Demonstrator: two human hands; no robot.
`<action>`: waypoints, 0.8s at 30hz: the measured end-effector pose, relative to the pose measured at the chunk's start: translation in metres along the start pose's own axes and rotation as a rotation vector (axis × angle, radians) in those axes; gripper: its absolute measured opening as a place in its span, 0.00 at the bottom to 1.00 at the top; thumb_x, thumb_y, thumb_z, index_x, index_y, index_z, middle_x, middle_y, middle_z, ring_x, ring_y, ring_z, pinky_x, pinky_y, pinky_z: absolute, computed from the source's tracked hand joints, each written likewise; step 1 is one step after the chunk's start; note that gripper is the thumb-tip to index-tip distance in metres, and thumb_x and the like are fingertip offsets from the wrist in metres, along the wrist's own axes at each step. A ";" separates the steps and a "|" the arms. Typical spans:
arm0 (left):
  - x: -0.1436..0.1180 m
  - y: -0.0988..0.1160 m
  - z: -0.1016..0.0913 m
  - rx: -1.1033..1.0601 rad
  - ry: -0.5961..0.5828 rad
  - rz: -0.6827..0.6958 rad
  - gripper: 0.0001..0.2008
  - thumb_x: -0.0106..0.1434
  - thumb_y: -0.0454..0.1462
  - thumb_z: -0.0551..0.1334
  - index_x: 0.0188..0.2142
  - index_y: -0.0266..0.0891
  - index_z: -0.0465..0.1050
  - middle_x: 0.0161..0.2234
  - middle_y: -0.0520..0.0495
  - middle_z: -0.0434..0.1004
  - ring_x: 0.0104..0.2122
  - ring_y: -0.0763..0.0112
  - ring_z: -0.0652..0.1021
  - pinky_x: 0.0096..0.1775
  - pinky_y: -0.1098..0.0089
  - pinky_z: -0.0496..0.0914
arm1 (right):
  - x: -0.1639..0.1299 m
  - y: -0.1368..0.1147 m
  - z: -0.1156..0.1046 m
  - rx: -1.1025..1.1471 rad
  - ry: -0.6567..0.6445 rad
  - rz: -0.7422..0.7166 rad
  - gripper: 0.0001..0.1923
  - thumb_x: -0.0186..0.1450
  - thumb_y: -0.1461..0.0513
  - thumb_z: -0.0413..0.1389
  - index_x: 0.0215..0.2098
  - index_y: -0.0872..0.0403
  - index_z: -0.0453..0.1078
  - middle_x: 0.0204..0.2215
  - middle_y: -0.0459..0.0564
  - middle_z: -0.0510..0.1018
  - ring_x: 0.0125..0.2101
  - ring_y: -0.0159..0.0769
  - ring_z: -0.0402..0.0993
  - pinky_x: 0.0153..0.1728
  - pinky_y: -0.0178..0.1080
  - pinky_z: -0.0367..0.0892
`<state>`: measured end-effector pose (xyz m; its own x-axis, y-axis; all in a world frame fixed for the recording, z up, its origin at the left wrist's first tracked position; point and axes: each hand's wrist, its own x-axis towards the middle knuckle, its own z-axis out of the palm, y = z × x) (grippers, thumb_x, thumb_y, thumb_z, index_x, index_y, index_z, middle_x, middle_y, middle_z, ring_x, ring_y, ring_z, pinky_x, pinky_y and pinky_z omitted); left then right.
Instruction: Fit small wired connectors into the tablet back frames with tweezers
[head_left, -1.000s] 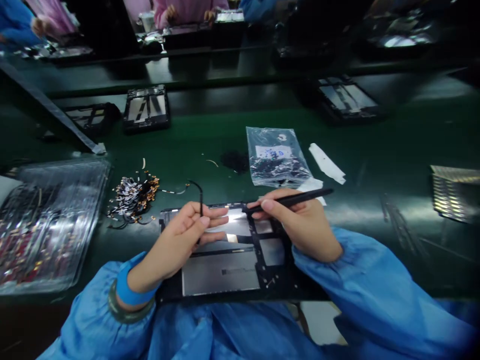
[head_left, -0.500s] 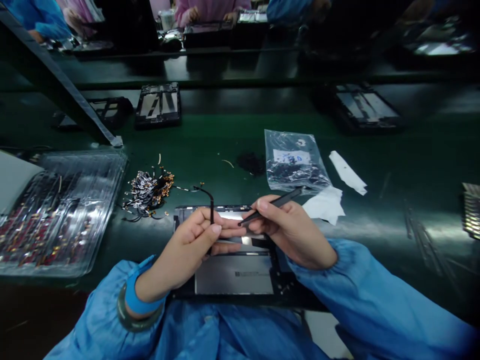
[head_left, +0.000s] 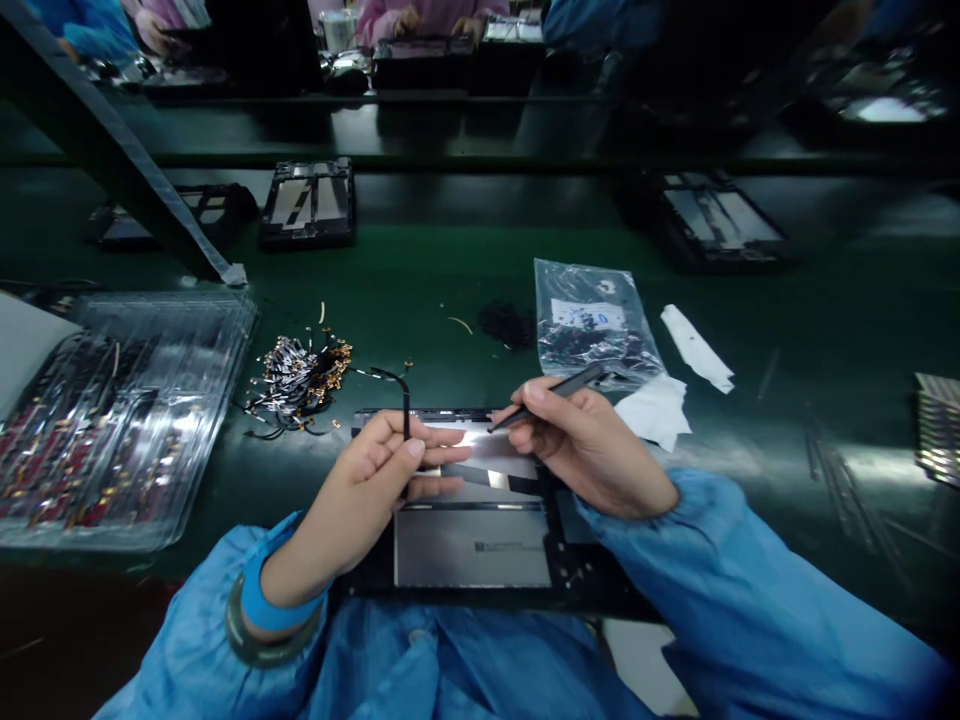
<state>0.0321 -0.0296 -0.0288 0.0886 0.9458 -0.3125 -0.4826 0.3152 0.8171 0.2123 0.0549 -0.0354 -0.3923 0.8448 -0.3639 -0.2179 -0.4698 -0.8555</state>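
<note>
An opened black tablet frame point(head_left: 480, 560) with a silver inner plate lies flat at the near edge of the green bench. My left hand point(head_left: 375, 490) rests over its upper left part and pinches a thin black flex cable point(head_left: 405, 395) that loops up and to the left. My right hand point(head_left: 592, 450) hovers over the frame's upper right and grips black tweezers point(head_left: 559, 392), whose tips point left toward my left fingertips. Both arms wear blue sleeves.
A pile of small flex cables point(head_left: 296, 385) lies left of the frame, beside a clear plastic tray point(head_left: 135, 420) of parts. A clear parts bag point(head_left: 592, 325) and white paper scraps point(head_left: 660, 410) lie to the right. More tablet frames point(head_left: 307, 205) sit farther back; other people work beyond.
My right hand has turned the tweezers from level to tips-down toward the left fingers. The left hand kept hold of the cable. The camera view drifted slightly.
</note>
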 end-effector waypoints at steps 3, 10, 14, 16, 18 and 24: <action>0.001 0.000 -0.005 0.020 0.095 0.009 0.05 0.65 0.36 0.59 0.36 0.36 0.65 0.40 0.45 0.78 0.40 0.69 0.79 0.40 0.67 0.77 | 0.010 0.002 -0.002 -0.256 0.103 -0.149 0.15 0.50 0.53 0.67 0.25 0.56 0.74 0.19 0.47 0.79 0.17 0.26 0.71 0.17 0.27 0.66; 0.000 -0.002 -0.010 0.023 0.119 -0.006 0.05 0.65 0.36 0.59 0.35 0.36 0.64 0.39 0.44 0.79 0.39 0.68 0.80 0.40 0.65 0.77 | 0.021 0.013 -0.003 -0.626 0.166 -0.237 0.16 0.56 0.51 0.61 0.31 0.57 0.73 0.17 0.47 0.77 0.18 0.32 0.73 0.21 0.34 0.68; 0.000 -0.002 -0.009 0.020 0.108 -0.017 0.05 0.65 0.36 0.59 0.35 0.36 0.64 0.40 0.45 0.79 0.39 0.68 0.80 0.40 0.67 0.77 | 0.019 0.018 -0.003 -0.733 0.189 -0.317 0.14 0.58 0.52 0.60 0.30 0.56 0.74 0.19 0.47 0.77 0.20 0.34 0.74 0.24 0.35 0.68; 0.000 -0.003 -0.009 0.027 0.097 -0.026 0.06 0.64 0.37 0.60 0.35 0.37 0.65 0.40 0.45 0.78 0.39 0.68 0.80 0.41 0.66 0.77 | 0.018 0.019 -0.004 -0.798 0.212 -0.388 0.14 0.58 0.52 0.59 0.28 0.55 0.74 0.20 0.46 0.77 0.21 0.34 0.73 0.25 0.36 0.68; 0.000 -0.003 -0.009 0.035 0.080 -0.032 0.06 0.64 0.38 0.61 0.35 0.37 0.65 0.40 0.45 0.78 0.39 0.67 0.79 0.41 0.66 0.77 | 0.018 0.018 -0.005 -0.778 0.234 -0.459 0.14 0.60 0.52 0.57 0.25 0.54 0.73 0.21 0.46 0.76 0.23 0.34 0.73 0.26 0.36 0.68; 0.002 -0.007 0.002 0.064 -0.017 -0.054 0.09 0.63 0.40 0.61 0.35 0.36 0.65 0.39 0.44 0.77 0.37 0.68 0.80 0.39 0.66 0.76 | 0.004 0.002 0.008 -0.580 0.103 -0.548 0.13 0.67 0.55 0.49 0.36 0.52 0.73 0.38 0.49 0.78 0.35 0.35 0.74 0.35 0.38 0.69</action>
<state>0.0372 -0.0299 -0.0340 0.1283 0.9281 -0.3495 -0.4202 0.3701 0.8285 0.2035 0.0550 -0.0357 -0.2731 0.9494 0.1554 0.1547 0.2027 -0.9669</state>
